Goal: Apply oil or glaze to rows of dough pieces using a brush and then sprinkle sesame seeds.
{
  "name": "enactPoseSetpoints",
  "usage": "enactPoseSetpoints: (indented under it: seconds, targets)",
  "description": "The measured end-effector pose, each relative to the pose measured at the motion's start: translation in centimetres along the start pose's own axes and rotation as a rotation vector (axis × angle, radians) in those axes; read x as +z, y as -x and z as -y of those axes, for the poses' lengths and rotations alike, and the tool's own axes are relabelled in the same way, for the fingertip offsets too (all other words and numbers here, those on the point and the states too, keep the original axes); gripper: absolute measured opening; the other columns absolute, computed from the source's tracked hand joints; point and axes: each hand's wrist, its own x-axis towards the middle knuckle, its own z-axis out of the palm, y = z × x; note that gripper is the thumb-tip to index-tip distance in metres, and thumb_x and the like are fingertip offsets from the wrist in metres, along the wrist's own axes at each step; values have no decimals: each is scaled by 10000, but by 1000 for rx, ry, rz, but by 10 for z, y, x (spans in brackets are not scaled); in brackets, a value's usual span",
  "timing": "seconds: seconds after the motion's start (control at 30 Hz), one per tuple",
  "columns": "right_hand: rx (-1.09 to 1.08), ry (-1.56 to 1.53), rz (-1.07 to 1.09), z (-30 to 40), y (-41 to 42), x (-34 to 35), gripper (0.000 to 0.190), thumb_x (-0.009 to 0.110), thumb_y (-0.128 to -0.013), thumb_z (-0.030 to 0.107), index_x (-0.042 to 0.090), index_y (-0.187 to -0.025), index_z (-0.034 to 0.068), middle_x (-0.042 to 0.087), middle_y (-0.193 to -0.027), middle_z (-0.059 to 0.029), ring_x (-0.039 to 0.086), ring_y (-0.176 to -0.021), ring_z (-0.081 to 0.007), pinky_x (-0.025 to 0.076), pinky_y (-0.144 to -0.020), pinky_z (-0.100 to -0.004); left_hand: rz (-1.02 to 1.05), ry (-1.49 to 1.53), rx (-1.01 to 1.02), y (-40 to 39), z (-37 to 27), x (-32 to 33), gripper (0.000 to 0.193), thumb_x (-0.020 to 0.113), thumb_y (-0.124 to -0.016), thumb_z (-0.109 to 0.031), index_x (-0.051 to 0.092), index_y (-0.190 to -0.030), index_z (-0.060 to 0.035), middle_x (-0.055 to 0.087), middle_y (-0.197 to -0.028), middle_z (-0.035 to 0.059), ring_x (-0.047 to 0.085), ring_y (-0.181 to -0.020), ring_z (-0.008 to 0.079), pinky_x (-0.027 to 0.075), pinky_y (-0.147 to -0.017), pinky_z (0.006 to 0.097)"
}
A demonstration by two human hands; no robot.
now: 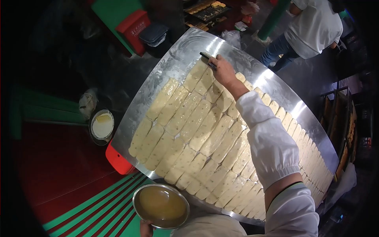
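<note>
My right hand [222, 70] reaches to the far side of a metal-topped table [177, 53], gripping a flat brush with a dark edge [205, 55]. Its bristles are hidden; it lies at the far end of an oblong dough piece [195, 76]. Rows of pale, flattened dough strips [180, 118] with small dark specks lie close together on the metal. Many of the far ones look wet and glossy. At the near edge, my left hand [146, 227] holds a steel bowl [161, 206] by its rim. Yellowish liquid fills part of the bowl.
A red plastic tool [120, 160] juts past the table's left edge. Left of it, a tub of white powder [102, 126] holds a yellow scoop-like item. Bins [154, 35] stand behind. A person in white [314, 29] is at upper right, near a tray rack [340, 127].
</note>
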Motion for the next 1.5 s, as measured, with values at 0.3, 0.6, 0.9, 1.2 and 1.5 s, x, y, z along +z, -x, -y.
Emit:
enactPoseSetpoints:
  seconds: [0.3, 0.6, 0.9, 1.2, 1.5]
  targets:
    - [-169, -449, 241, 104, 82, -21, 156, 615, -796, 32, 597, -941, 87, 551, -879, -131, 600, -835, -344, 485, -717, -429, -50, -100, 0, 14, -5, -5, 351, 581, -673, -98, 561, -998, 32, 618, -751, 84, 562, -492, 168, 375, -336, 261]
    - [-253, -299, 405, 51, 123, -41, 292, 632, -693, -10, 620, -965, 95, 570, -911, -121, 609, -887, -333, 504, -775, -403, -1, -86, 10, 8, 2, -13, 409, 572, -678, -112, 538, -1071, -2, 613, -819, 62, 571, -537, 168, 370, -344, 271]
    - [-29, -63, 110, -44, 133, -72, 228, 629, -715, -2, 599, -927, 76, 551, -910, -127, 592, -891, -336, 486, -748, -414, 27, -153, 3, -7, 6, -23, 347, 560, -712, -130, 557, -1040, -16, 606, -817, 56, 549, -550, 163, 375, -397, 271]
    - [20, 40, 37, -70, 187, -144, 214, 626, -716, 10, 573, -909, 86, 538, -897, -136, 585, -864, -344, 476, -720, -437, 168, -162, -49, -18, 9, -48, 475, 589, -673, -117, 524, -1131, -10, 624, -993, 90, 627, -751, 225, 488, -504, 346]
    - [-108, -175, 327, -18, 254, -172, 163, 630, -748, 70, 570, -899, 91, 538, -876, -105, 596, -806, -316, 491, -699, -414, 89, -180, -245, -42, 36, -101, 669, 652, -708, -198, 431, -1307, -1, 571, -1159, 112, 562, -1004, 250, 455, -832, 388]
